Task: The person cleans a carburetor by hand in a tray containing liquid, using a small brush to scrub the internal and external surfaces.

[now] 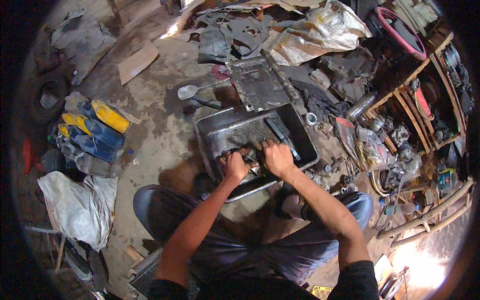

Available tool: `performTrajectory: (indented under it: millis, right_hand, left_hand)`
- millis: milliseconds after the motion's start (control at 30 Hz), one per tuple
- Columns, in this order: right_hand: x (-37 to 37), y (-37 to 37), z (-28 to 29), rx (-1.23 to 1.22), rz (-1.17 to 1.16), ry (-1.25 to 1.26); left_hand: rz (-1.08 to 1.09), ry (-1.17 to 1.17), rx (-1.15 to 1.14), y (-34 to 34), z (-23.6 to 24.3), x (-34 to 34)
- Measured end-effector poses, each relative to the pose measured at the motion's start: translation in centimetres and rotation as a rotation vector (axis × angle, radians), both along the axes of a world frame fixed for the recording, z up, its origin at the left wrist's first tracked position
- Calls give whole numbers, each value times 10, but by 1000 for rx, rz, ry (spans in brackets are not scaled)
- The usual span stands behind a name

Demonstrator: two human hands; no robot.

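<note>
A black rectangular tray [223, 131] with a dark, wet-looking bottom sits on the floor between my knees. Inside it, my left hand [236, 165] is curled around a dark, greasy part whose kind I cannot make out. My right hand [278, 158] is close beside it, fingers bent down and closed; whatever they grip is hidden and blurred. A long dark bar-like tool [276, 130] leans in the tray's right side, just beyond my right hand. Against the tray's far rim rests a flat, dirty metal panel [260, 85].
A metal scoop [188, 92] lies beyond the tray. Blue and yellow containers [95, 127] and a white sack [82, 205] are to the left. On the right stand plastic bags of parts [369, 147] and a wooden rack [415, 117]. A large dirty sack [320, 32] lies behind.
</note>
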State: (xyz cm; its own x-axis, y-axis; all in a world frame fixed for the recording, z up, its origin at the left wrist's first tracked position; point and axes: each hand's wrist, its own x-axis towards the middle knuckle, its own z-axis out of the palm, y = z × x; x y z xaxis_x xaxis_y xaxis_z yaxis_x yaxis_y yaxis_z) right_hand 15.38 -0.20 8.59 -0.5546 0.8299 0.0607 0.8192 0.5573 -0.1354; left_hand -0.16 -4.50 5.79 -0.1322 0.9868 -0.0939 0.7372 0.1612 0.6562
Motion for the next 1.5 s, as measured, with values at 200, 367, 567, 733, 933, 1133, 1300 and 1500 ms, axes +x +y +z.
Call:
performTrajectory:
  millis: [200, 367, 567, 733, 933, 1133, 1300, 1500]
  right_hand:
    - [3, 4, -11, -110, -2, -61]
    - [-18, -6, 9, -211, 90, -132]
    - [-17, -6, -3, -16, 58, -19]
    - [-3, -7, -1, 183, 28, -22]
    - [-7, -9, 9, 211, -4, -33]
    - [-8, -9, -6, -6, -34, 75]
    - [-8, -11, -2, -266, -94, 155]
    - [-15, -22, 2, -120, 49, -23]
  left_hand:
    - [22, 46, 65, 2, -28, -3]
    - [-22, -148, -112, 10, -25, -16]
    - [-7, -183, -48, 15, -37, -14]
    - [56, -108, 8, 3, -20, -4]
    - [-13, -271, 7, 12, -35, -15]
    - [0, -266, 62, 10, -39, -17]
    - [-8, -171, -102, 14, -45, -18]
    - [-39, -112, -164, 14, -53, -24]
